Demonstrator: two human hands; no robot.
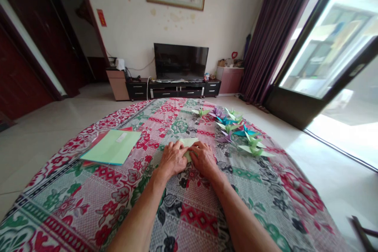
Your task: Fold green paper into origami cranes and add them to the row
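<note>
A pale green sheet of paper (pixel 188 143) lies partly folded on the flowered tablecloth (pixel 189 208). My left hand (pixel 173 159) presses on its left side with the fingers curled down onto it. My right hand (pixel 203 157) holds the right side, fingertips pinched on a fold. Most of the paper is hidden under both hands. To the right and behind lie several folded paper cranes (pixel 233 128) in green, purple and blue.
A stack of coloured paper sheets (pixel 112 147), green on top, lies at the left of the round table. Beyond the table stand a TV (pixel 180 61) on a low cabinet and a glass door (pixel 327 55) at the right. A chair edge (pixel 364 230) shows at bottom right.
</note>
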